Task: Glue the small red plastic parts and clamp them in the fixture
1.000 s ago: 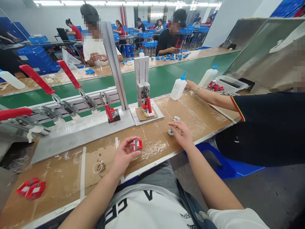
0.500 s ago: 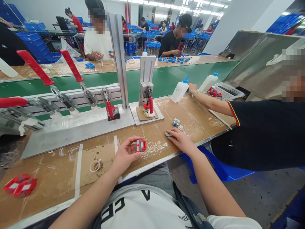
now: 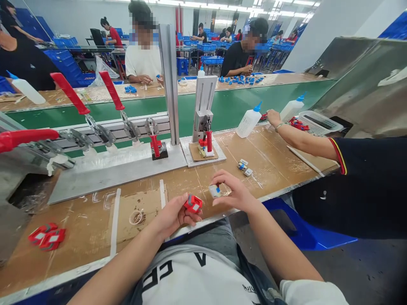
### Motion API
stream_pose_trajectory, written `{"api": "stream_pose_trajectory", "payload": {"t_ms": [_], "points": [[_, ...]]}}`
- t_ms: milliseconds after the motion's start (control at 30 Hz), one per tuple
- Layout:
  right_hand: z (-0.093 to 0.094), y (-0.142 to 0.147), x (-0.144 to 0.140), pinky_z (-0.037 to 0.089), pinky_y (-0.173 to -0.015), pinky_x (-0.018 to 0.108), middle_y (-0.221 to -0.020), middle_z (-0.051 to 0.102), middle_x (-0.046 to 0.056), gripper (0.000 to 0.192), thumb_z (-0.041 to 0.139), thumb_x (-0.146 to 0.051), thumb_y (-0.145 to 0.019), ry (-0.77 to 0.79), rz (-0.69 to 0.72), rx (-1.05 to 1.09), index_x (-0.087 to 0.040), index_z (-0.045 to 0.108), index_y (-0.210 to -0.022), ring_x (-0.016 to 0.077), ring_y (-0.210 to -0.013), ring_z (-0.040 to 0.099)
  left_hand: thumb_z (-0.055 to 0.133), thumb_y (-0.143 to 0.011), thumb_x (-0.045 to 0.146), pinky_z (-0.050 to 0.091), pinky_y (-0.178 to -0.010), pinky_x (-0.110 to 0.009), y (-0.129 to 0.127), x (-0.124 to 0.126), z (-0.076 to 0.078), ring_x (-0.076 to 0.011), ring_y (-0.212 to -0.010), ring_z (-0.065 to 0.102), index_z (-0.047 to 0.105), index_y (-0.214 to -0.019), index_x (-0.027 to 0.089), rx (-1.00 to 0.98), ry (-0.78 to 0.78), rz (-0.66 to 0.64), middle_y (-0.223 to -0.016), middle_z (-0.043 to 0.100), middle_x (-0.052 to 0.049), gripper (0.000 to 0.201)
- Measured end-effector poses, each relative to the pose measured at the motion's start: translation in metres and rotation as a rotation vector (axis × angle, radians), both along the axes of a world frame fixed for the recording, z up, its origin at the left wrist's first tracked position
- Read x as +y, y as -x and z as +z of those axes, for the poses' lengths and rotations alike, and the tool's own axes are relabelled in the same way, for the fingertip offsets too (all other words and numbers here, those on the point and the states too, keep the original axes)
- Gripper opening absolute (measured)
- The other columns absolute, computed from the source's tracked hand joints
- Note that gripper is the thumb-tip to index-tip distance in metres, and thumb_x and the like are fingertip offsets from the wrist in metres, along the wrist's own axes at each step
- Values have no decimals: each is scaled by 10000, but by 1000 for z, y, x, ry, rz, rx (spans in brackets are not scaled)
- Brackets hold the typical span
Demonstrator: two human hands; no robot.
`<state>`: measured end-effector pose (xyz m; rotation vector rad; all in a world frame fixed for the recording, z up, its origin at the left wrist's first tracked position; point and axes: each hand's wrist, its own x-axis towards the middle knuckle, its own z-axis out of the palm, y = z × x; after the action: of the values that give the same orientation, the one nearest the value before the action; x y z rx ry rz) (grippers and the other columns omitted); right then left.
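My left hand [image 3: 176,215] is closed around a red and grey plastic part [image 3: 193,204] with a pale rectangle on its face, held over the bench's front edge. Just to the right, my right hand [image 3: 233,192] pinches a small white and blue piece [image 3: 215,191] between thumb and fingers, lifted off the bench. The two held parts are close but apart. Similar small white and blue pieces [image 3: 244,167] lie on the bench beyond my right hand. At the far left, red and grey parts [image 3: 47,236] rest in a little pile.
Toggle clamps with red handles [image 3: 112,90] stand on a metal base [image 3: 95,176] at left. A smaller clamp fixture [image 3: 203,123] holds a red part. A glue bottle [image 3: 249,120] and a co-worker's arm [image 3: 302,142] are at right. A small round cup [image 3: 136,217] sits in front.
My right hand has picked up the white and blue piece and brought it left toward my left hand. My left hand has turned the red part. A co-worker's hand now reaches a red part.
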<state>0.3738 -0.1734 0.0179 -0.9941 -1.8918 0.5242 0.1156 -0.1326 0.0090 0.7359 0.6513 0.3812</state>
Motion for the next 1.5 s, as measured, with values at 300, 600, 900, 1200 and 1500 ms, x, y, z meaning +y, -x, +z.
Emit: {"api": "stream_pose_trajectory", "payload": {"t_ms": [300,600,900,1200,1500], "points": [[49,28,-4,386,-626,310,-774,630,35,350,558,-496,-1069,-336,89,-782,-179,585,-923,186,-690,579,871,-565,812,597,-507,-180,-1,-3,4,-141,-575,724,743,-812,91,118,43,-47,-725,751,-89,773],[58,34,1,430,-674,323,-778,609,47,198,503,-86,-1041,-441,188,-1087,-159,615,-895,197,-720,549,834,-719,739,607,-590,-190,-4,-1,-4,-136,-650,741,762,-875,94,100,82,-28,-810,787,-111,667],[31,30,-1,570,-1085,476,-1520,553,237,787,594,-348,-1037,-189,64,-600,-131,212,-1689,334,-1391,576,770,-857,661,513,-754,-203,-19,-9,9,-138,-951,714,772,-1073,162,5,167,176,-1144,789,-110,543],[-4,26,14,609,-994,390,-1249,755,94,695,749,-340,-946,188,-101,61,-277,474,-1581,242,-1107,751,665,-883,728,517,-819,-304,-19,-6,55,-252,-1136,675,651,-1341,213,199,-285,-16,-1349,679,-147,690],[-10,32,42,629,-836,339,-1044,785,51,823,894,-400,-759,715,16,619,-219,558,-1488,219,-967,750,796,-860,386,457,-778,-273,-29,69,80,-221,-923,689,785,-1141,315,424,-1457,-391,-1067,775,-14,290]]}}
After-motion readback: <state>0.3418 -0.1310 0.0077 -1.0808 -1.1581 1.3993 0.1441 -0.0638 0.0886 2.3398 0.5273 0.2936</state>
